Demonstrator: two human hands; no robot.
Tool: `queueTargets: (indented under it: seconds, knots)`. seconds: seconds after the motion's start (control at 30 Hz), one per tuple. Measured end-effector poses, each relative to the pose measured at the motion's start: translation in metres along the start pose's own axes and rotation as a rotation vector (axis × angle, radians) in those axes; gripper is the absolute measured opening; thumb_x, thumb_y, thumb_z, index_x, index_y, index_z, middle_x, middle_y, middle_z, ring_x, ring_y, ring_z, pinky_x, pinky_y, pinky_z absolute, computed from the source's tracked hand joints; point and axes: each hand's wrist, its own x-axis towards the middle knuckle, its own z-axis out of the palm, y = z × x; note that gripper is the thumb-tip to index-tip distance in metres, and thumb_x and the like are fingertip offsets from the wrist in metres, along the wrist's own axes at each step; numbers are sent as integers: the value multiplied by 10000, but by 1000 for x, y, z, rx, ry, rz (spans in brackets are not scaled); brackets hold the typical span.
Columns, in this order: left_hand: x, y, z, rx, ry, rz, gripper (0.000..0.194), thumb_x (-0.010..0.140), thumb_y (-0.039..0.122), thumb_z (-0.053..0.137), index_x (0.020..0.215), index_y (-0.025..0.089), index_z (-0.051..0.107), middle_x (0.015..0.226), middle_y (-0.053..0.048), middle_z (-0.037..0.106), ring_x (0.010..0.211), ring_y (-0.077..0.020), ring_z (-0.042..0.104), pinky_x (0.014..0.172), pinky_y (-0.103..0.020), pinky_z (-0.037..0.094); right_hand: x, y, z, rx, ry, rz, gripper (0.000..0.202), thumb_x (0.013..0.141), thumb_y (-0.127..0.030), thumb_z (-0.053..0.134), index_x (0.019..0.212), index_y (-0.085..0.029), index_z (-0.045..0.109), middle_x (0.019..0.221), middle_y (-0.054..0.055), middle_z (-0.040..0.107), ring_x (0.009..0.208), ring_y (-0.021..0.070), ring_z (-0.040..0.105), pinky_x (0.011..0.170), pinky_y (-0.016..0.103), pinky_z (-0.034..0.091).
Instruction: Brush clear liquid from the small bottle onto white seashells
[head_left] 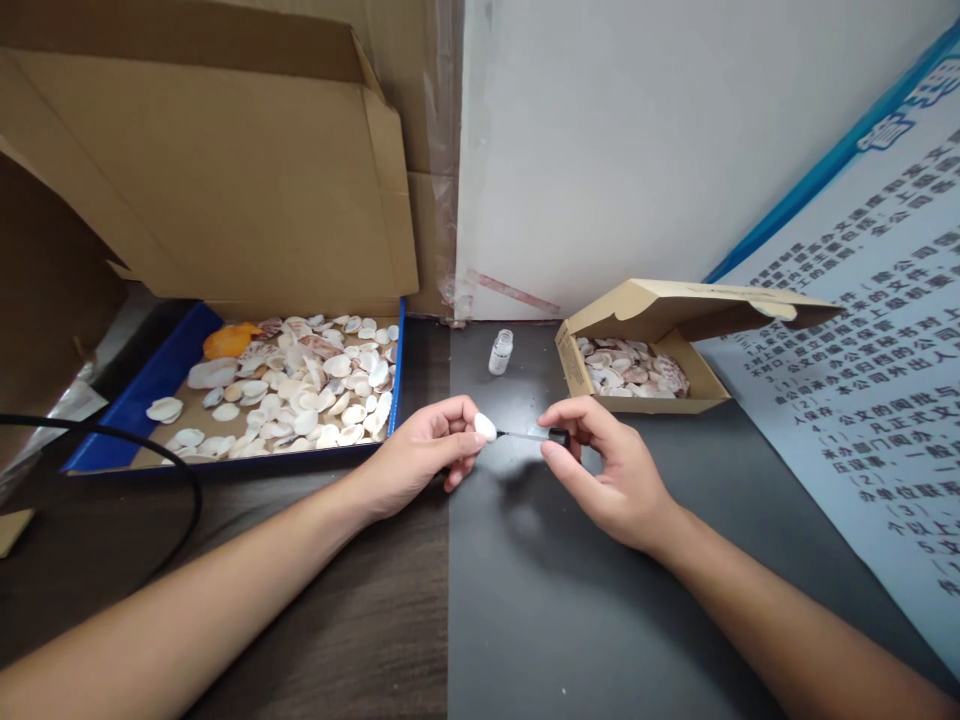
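A small white seashell (485, 427) is pinched between the thumb and fingers of my left hand (435, 440), above the seam of the two table surfaces. My right hand (600, 465) grips the black cap of a thin brush applicator (556, 436). Its dark tip points left and meets the shell's right edge, though whether it touches cannot be made out for certain. Behind my hands stands a small clear bottle (500, 353) with a white label, uncapped and upright.
At left, an open blue-edged cardboard box (398, 370) holds many loose shells and an orange piece (229, 341). A smaller lidded box (645, 404) with shells stands at right. A black cable (196, 490) loops at far left. A printed sheet (862, 400) leans at right.
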Motion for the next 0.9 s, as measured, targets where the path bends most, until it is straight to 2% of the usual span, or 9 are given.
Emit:
queueTargets:
  seconds: [0.2,0.4,0.53,0.7,0.83,0.9]
  knots:
    - [1,-1,0,6,-11,3,279,858,387,718,890,176,538,590,79,491,485,-49,404,437,-151,360,1,-1,0,32,8,-9,99,970,-218,518,1047,-239,575,733,-36,538,612,116,504,599,238,442]
    - [1,0,1,43,-28,19,287,850,386,724,884,178,530,614,80,483,490,-49,413,437,-160,353,1,1,2,12,45,8,177,919,-219,613,1085,-245,560,814,-21,556,610,116,498,579,243,451]
    - [1,2,3,85,-46,16,301,844,399,730,880,180,526,613,85,474,482,-49,416,439,-169,341,1,2,2,36,31,-16,149,959,-221,543,1104,-247,563,818,-11,560,642,128,529,614,256,471]
    - [0,5,4,124,-49,4,309,858,427,711,870,174,533,603,90,457,478,-47,402,446,-177,319,0,1,2,18,45,-2,187,911,-214,623,1084,-244,561,844,-10,570,618,117,510,581,248,460]
    - [0,6,5,136,-39,-18,322,854,447,708,867,178,531,591,95,449,471,-50,389,449,-186,306,-1,1,1,37,51,-16,136,961,-223,534,1092,-242,569,805,-10,560,636,129,522,605,261,466]
    - [0,6,5,144,-39,-23,330,851,458,707,862,182,525,585,96,444,469,-53,389,453,-192,300,0,0,1,38,40,-18,139,955,-221,546,1091,-238,567,803,-7,565,631,132,524,598,264,469]
